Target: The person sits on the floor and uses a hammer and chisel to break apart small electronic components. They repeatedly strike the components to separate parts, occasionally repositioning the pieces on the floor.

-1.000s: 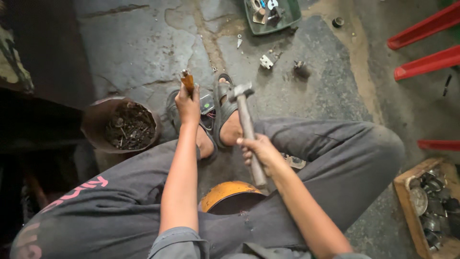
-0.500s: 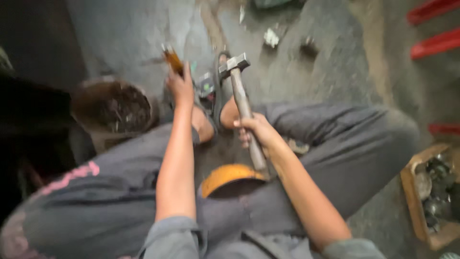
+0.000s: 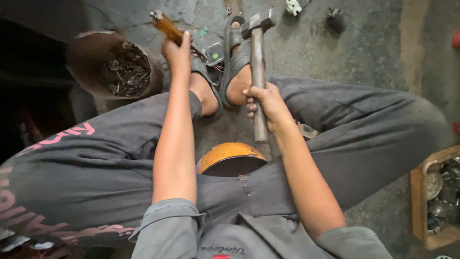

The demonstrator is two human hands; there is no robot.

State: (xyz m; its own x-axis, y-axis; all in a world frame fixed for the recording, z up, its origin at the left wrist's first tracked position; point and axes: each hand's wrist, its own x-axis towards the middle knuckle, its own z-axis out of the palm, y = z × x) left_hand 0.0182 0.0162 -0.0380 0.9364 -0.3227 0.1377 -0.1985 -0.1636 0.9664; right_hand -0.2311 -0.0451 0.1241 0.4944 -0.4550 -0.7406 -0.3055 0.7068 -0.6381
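The right hand [image 3: 268, 103] stays closed around the hammer [image 3: 258, 72] shaft, and the hammer head is now raised higher, over the sandalled feet [image 3: 230, 72]. The left hand [image 3: 177, 52] still clamps the orange-handled tool [image 3: 167, 26], its tip down on a small part [image 3: 213, 50] between the feet. The bucket [image 3: 115, 67] of scrap has not moved on the floor.

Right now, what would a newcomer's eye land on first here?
The hammer, held upright mid-frame in the right hand, its head above the sandalled feet. Next, the left hand gripping an orange-handled tool over a small grey part between the feet. To the left stands a bucket of metal scrap.
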